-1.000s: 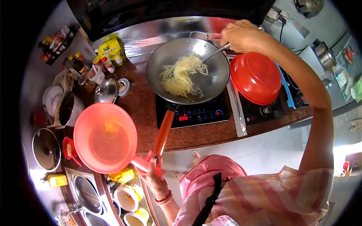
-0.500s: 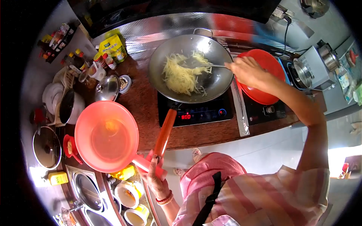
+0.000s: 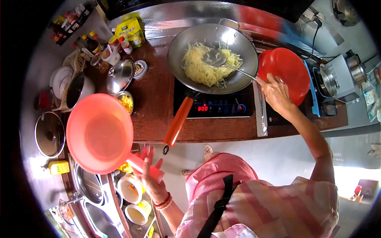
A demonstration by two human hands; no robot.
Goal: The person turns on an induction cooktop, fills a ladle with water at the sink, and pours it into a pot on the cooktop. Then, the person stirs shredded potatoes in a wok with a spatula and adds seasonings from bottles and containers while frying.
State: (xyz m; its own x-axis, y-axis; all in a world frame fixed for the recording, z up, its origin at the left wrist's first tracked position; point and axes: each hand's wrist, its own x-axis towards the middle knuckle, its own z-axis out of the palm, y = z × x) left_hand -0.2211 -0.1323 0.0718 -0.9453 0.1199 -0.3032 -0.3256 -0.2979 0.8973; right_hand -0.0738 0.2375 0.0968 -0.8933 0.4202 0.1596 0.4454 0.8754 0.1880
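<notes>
Pale shreds [image 3: 196, 63]: spread in the wok [image 3: 238, 81], which sits on the black cooker [image 3: 224, 109], in from the worktop's [image 3: 152, 115] back edge.
Ladle [image 3: 214, 58]: its round end now shows plainly among the shreds; half a second ago they mostly hid it.
Right hand [image 3: 276, 91]: fingers pinch the ladle's far end. It is now closer to the worktop's front edge than before.
Left hand [image 3: 152, 180]: fingers curl loosely around the pink bowl's [image 3: 99, 133] handle, some sticking out.
Wok handle [image 3: 178, 122]: pokes past the front edge. The left hand was right by its tip; now a gap shows, so no hand steadies the wok.
Little metal bowl [image 3: 132, 104]: has yellow bits; the pink bowl covered it earlier.
Red basin [image 3: 287, 71]: near the worktop's right end.
</notes>
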